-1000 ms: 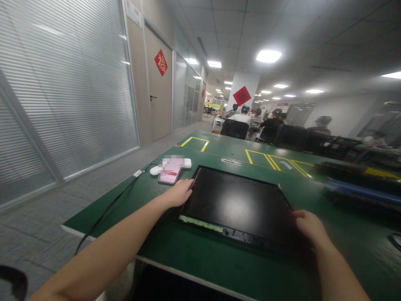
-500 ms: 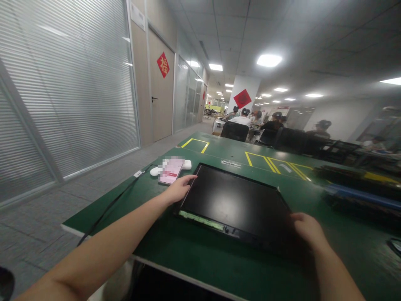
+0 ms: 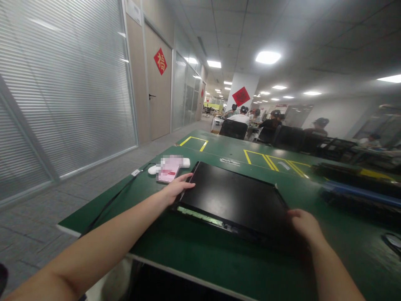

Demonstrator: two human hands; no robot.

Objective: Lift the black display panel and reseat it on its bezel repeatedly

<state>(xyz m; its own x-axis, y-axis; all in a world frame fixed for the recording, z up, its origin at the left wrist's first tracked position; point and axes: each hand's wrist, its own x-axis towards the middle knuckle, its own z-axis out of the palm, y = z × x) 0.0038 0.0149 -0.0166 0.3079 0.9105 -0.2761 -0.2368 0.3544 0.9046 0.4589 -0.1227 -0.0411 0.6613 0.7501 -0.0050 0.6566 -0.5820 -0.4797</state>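
A flat black LCD screen panel (image 3: pixel 232 192) lies face up, low over the green table (image 3: pixel 175 246). A green strip (image 3: pixel 200 215), like a circuit board, runs along its near edge. At the panel's left edge, my left hand (image 3: pixel 178 188) is closed on the rim, thumb on top of the frame and a finger along the side. My right hand (image 3: pixel 303 225) grips the opposite edge, its thumb over the rim and the other fingers hidden. Whether the panel rests fully on the table, I cannot tell.
Left of the panel lie a phone (image 3: pixel 169 170) and a white object (image 3: pixel 184 162) behind it. A black strap (image 3: pixel 114 196) crosses the table's left part. Blurred dark and blue items (image 3: pixel 360 188) stand at right, near a black cable (image 3: pixel 393 242). People sit farther back.
My left hand has shifted slightly, its thumb now farther over the panel's frame. The whole view has moved a little; both hands stay at the panel's edges.
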